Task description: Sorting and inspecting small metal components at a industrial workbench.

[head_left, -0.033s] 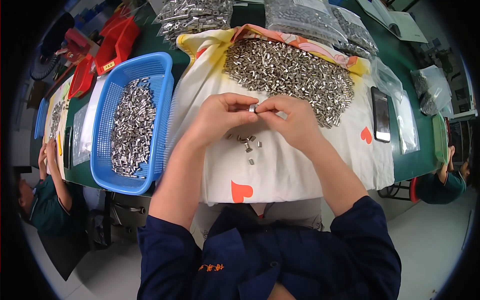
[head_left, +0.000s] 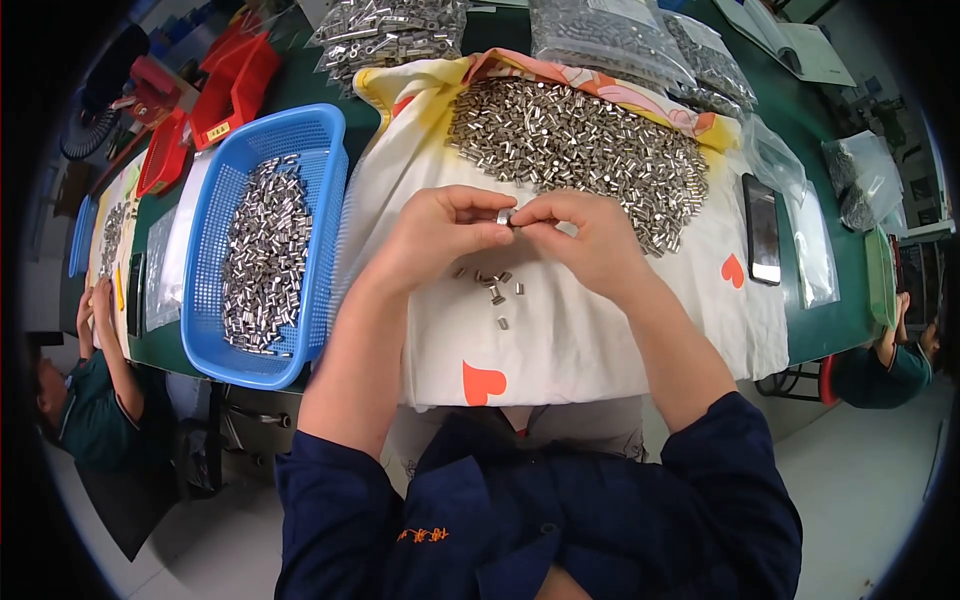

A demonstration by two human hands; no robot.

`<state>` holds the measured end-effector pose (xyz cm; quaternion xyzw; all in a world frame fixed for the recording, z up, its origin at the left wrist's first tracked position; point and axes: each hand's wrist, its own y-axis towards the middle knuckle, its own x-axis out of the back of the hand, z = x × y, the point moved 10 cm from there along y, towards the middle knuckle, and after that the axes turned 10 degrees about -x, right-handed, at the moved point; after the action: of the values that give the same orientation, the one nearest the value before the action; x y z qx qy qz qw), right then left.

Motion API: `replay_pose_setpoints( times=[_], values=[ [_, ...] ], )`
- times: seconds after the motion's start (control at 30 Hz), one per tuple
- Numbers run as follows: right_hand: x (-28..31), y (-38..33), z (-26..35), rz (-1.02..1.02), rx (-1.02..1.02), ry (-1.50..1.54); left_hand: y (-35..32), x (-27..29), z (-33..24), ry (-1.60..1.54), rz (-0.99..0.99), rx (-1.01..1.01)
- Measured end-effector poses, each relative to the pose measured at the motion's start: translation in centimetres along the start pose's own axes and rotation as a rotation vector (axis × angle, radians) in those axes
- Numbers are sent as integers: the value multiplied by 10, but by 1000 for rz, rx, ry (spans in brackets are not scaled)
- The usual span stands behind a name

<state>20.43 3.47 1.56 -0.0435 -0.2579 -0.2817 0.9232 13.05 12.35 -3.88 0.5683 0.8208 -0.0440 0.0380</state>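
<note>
Between the fingertips of both hands is a small shiny metal cylinder (head_left: 504, 215), partly covered by the fingers. My left hand (head_left: 432, 235) pinches it from the left with thumb and forefinger. From the right, the thumb and fingertips of my right hand (head_left: 588, 240) close on the same piece. Just below lie several loose metal cylinders (head_left: 496, 293) on the white cloth (head_left: 560, 350). A broad heap of the same cylinders (head_left: 570, 140) spreads over the cloth beyond my hands. To the left, a blue plastic basket (head_left: 200, 290) holds many more.
Bags of metal parts (head_left: 600, 40) line the back. Right of the cloth lies a black phone (head_left: 762, 230), with clear plastic bags (head_left: 868, 180) beyond. Red bins (head_left: 235, 90) stand at the far left. A person (head_left: 110, 400) works on the left, another (head_left: 885, 365) on the right.
</note>
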Motion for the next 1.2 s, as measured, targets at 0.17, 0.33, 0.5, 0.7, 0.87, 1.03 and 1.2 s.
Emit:
replay_pose_setpoints(
  times=[0.17, 0.33, 0.5, 0.7, 0.87, 1.03, 1.2],
  values=[
    [-12, 4, -16, 177, -195, 50, -5, -7, 5, -17, 101, 69],
    [25, 21, -31, -124, -45, -191, -7, -15, 9, 34, 172, 134],
    [7, 18, -17, -190, 184, -550, -6, -16, 7, 52, 179, 115],
    [3, 16, -16, -222, 168, -627, -3, -11, 11, 34, 106, 107],
    [4, 12, -9, -108, 13, -350, -1, -2, 8, -37, 33, 102],
    [-4, 8, -15, 64, -118, 107, 3, 2, 5, -112, 0, 40],
    [-2, 3, -3, 14, 5, -6, 4, -3, 5, -46, 37, 44]
  ],
)
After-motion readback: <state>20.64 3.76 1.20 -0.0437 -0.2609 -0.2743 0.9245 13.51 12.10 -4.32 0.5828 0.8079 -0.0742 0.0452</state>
